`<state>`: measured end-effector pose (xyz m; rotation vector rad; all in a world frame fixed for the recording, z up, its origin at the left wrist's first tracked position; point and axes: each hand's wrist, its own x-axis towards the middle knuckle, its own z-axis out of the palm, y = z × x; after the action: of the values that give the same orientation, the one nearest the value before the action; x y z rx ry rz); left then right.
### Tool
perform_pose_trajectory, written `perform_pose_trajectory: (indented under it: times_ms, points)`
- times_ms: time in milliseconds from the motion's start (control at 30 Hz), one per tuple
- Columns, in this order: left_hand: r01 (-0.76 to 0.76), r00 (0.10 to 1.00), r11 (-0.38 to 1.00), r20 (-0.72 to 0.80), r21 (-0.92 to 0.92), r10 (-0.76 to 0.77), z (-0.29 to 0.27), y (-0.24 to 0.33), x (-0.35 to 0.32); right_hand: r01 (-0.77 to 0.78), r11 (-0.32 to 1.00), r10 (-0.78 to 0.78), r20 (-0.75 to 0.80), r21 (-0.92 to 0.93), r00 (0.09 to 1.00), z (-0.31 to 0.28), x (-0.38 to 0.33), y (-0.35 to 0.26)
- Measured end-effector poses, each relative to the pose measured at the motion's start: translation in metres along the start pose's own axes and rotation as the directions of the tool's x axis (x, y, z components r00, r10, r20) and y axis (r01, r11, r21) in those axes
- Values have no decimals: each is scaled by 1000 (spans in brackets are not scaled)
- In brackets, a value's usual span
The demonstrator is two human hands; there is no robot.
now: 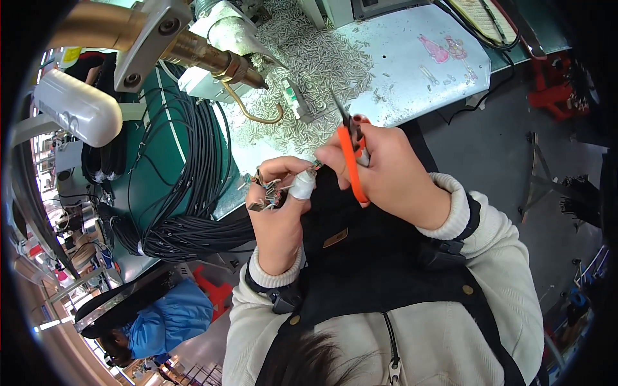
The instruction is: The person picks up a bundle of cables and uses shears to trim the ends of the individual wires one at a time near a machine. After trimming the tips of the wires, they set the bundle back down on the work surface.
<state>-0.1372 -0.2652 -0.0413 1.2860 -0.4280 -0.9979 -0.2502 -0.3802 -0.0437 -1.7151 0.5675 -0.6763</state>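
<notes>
Both my hands meet in front of my dark apron, just off the table's near edge. My left hand (278, 212) is closed around a bunch of thin coloured wire ends (273, 193) with small metal pieces among them. White tape (302, 186) wraps its thumb. My right hand (393, 164) grips orange-handled scissors (351, 157) in its palm, the dark pointed blade angled up and away. Its thumb and forefinger also pinch at a short wire end (316, 166) beside the left thumb. Fingers hide much of the wires.
A heap of small metal pieces (322, 58) covers much of the pale table top (412, 71). A machine with a brass-coloured nozzle (219, 61) reaches over it from the left. Coiled black cables (193, 174) lie on the green surface. Someone in blue (170, 318) is at lower left.
</notes>
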Motion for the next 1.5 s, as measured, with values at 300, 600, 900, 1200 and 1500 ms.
perform_pose_trajectory:
  times_ms: [300,600,900,1200,1500]
  points:
    - [-15,999,999,36,46,13,-4,1,4,-109,989,76,278,103,958,2,1,10]
    - [98,995,991,-18,93,-97,-7,7,2,573,569,-613,160,-590,774,0,1,11]
    - [36,994,980,-109,196,-15,4,5,2,148,986,-146,-22,81,989,17,-6,22]
    - [31,998,999,-51,35,-30,-5,10,4,-14,949,94,239,-315,966,-1,-12,8]
    - [69,997,997,23,45,-70,-10,14,21,68,931,-2,183,-358,983,15,-18,31]
